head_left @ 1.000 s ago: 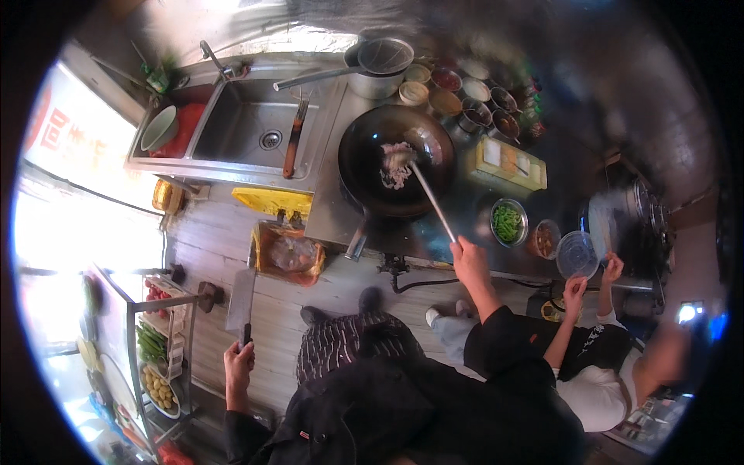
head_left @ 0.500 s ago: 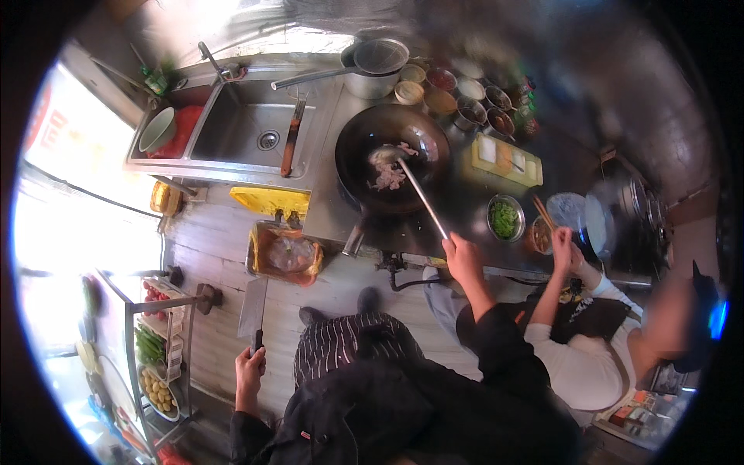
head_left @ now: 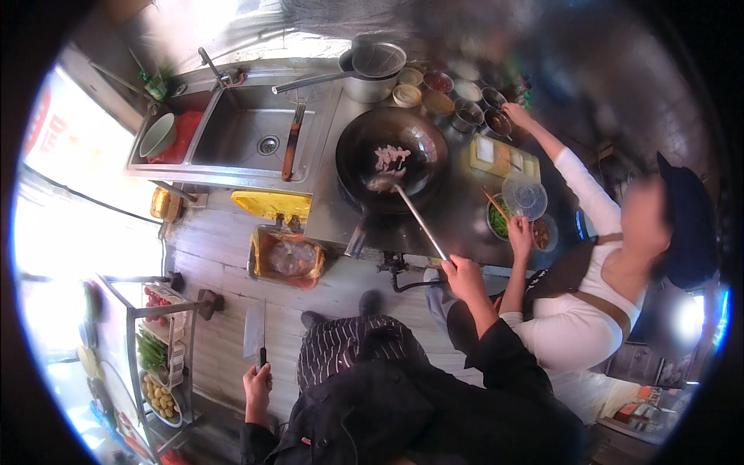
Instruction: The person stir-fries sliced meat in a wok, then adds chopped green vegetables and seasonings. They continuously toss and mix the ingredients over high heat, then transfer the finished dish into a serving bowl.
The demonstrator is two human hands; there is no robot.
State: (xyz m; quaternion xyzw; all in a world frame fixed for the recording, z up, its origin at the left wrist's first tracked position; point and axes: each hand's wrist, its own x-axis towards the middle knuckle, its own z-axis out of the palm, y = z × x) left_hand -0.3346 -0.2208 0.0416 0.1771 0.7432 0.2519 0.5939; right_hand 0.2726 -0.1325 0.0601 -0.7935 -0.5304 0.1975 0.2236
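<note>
My left hand [head_left: 257, 381] is closed around the black handle of a cleaver [head_left: 254, 332], its blade pointing up and away from me, above the floor. My right hand [head_left: 465, 279] grips the end of a long-handled ladle [head_left: 423, 225]. The ladle's bowl rests inside a dark wok [head_left: 422, 182], at the near side of some pale sliced meat [head_left: 393, 158]. Touching neither of my hands, the wok's own handle [head_left: 356, 239] sticks out toward me.
On the right, a co-worker [head_left: 573, 325] reaches across the counter, with chopsticks [head_left: 494, 200] and a clear lid [head_left: 525, 196] near one hand. Seasoning pots [head_left: 467, 115] line the back. A sink [head_left: 248, 128], bin [head_left: 283, 256] and vegetable rack [head_left: 159, 310] stand left.
The ladle's bowl has shifted nearer to me, leaving the meat beyond it. The co-worker has leaned in, one arm now stretched to the seasoning pots. The cleaver has barely moved.
</note>
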